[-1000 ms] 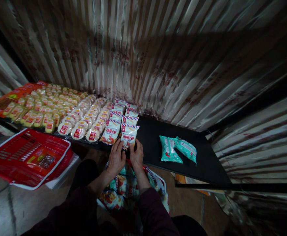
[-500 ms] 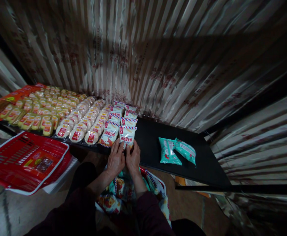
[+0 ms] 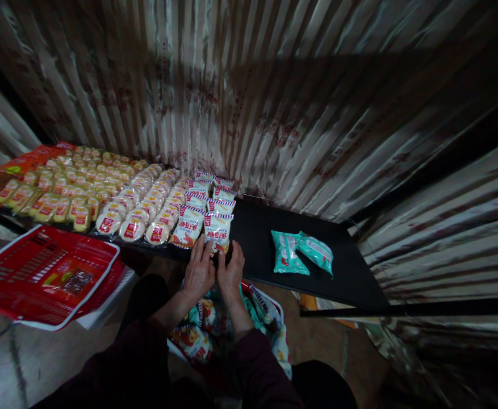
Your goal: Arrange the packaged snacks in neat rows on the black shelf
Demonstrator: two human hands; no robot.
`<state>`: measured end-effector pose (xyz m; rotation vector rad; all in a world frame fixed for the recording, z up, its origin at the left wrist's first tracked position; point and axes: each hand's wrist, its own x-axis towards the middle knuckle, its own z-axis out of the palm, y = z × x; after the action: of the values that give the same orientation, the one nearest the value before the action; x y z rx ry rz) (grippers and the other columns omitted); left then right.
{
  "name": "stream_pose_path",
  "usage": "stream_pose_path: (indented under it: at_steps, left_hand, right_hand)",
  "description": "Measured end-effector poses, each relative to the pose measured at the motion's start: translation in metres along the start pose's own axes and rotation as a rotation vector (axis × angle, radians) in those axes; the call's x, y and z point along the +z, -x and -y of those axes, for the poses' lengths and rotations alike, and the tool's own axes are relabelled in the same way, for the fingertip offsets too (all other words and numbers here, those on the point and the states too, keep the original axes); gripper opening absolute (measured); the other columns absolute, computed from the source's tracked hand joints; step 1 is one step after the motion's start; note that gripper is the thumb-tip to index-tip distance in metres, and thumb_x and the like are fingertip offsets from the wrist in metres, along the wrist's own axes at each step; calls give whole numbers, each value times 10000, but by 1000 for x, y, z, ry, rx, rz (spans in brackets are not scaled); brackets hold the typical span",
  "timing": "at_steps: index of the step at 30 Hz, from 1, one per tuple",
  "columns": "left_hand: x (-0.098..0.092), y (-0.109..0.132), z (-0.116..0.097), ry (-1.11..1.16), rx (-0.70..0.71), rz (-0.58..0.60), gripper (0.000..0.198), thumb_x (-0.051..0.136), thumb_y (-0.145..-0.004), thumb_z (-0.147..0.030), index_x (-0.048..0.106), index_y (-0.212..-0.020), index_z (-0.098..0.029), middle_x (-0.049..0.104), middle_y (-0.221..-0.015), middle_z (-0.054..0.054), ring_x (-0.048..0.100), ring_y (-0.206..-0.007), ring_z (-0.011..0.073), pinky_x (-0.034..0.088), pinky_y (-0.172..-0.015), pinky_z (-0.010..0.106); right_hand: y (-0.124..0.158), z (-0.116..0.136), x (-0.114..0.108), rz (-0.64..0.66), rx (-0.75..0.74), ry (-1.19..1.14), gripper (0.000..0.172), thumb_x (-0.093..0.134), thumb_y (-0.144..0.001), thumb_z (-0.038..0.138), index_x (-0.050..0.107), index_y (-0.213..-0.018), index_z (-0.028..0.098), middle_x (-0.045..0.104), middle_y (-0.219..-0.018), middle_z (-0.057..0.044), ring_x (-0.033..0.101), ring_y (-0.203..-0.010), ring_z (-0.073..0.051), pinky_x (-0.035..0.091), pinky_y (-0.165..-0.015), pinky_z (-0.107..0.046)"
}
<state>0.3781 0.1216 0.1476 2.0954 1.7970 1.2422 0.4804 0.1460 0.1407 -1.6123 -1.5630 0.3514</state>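
A white snack packet (image 3: 217,230) with red lettering and a striped top edge lies at the front of the right-hand row on a black shelf (image 3: 252,250). My left hand (image 3: 200,267) reaches to its lower left corner, fingers stretched out and touching the bottom edge. On its lower right, my right hand (image 3: 230,272) has thumb and fingers apart around the corner. Neither hand grips it. A matching packet (image 3: 186,227) lies just left, and more overlap behind both in two rows. Below my hands stands a basket of mixed snack packets (image 3: 195,341), partly hidden by my forearms.
Rows of round wrapped cakes (image 3: 133,227) and small yellow wrapped cakes (image 3: 80,216) fill the shelf's left, beside orange packs (image 3: 1,176). Two teal packets (image 3: 290,253) lie to the right. A red basket (image 3: 95,284) stands front left. A striped curtain (image 3: 249,102) hangs behind.
My right hand's fingers have come off the front packet's face and spread at its right corner. My left hand stays at the bottom edge. The view has shifted slightly.
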Motion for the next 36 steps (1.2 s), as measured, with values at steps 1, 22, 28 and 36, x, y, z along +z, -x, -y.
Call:
stream_pose_path:
  at_steps: [1, 22, 28, 36]
  left_hand:
    - [-2, 1, -1, 1, 7, 1, 571, 404, -808, -65, 346, -1372, -136, 237, -1500, 152, 220, -1388, 293, 320, -1093, 506]
    - [-18, 77, -31, 59, 39, 645, 328, 497, -775, -134, 622, -1077, -155, 605, -1166, 101, 491, -1168, 232, 385, -1042, 407]
    - [-20, 90, -31, -56, 83, 766, 437, 572, -735, -153, 569, -1172, -148, 577, -1234, 129, 416, -1263, 295, 344, -1055, 466]
    - [-15, 94, -25, -37, 73, 724, 382, 515, -723, -59, 614, -1083, -146, 572, -1250, 136, 360, -1326, 265, 316, -1087, 452]
  right_hand:
    - [3, 0, -2, -6, -7, 3, 545, 337, -906, 454, 435, -1302, 92, 457, -1347, -201, 394, -1269, -271, 343, -1024, -460]
    - [94, -25, -72, 107, 30, -15, 320, 394, -846, 227, 632, -1041, 141, 602, -1166, -128, 520, -1128, -217, 399, -993, -415]
    - [110, -40, -85, 218, 53, 87, 337, 422, -819, 215, 626, -1072, 125, 644, -1107, -143, 574, -1057, -242, 431, -957, -428]
    - [106, -40, -80, 281, 59, 230, 472, 462, -798, 188, 513, -1260, 105, 654, -1120, -166, 621, -1006, -267, 462, -894, -396]
